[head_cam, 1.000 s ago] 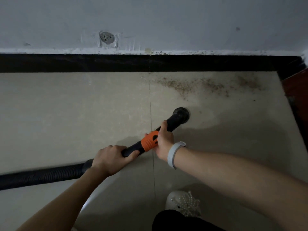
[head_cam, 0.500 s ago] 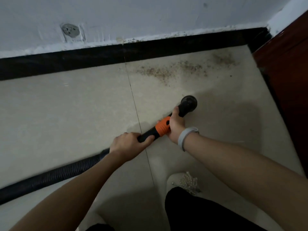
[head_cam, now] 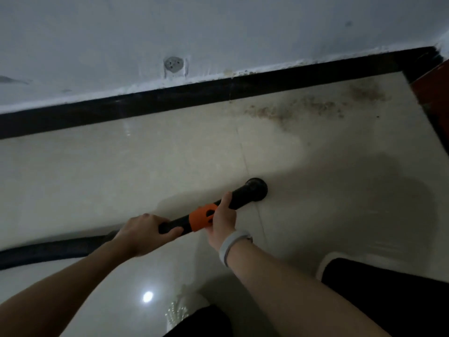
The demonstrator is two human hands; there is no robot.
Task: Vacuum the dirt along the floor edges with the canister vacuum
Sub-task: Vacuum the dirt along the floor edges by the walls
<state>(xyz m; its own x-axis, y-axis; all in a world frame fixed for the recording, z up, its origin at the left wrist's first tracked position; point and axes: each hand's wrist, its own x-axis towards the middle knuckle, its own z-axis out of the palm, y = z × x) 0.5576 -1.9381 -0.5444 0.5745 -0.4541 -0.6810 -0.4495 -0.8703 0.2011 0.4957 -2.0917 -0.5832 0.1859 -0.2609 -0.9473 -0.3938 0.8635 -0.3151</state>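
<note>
Head view: both hands grip a black plastic vacuum wand [head_cam: 239, 199] with an orange collar [head_cam: 200, 217], left hand [head_cam: 145, 231] behind it, right hand [head_cam: 222, 221] ahead, fingers curled closed around it. Its round nozzle [head_cam: 257, 187] rests on the cream tiled floor [head_cam: 121, 171], apart from brown dirt [head_cam: 303, 109] near the black skirting [head_cam: 170, 99].
</note>
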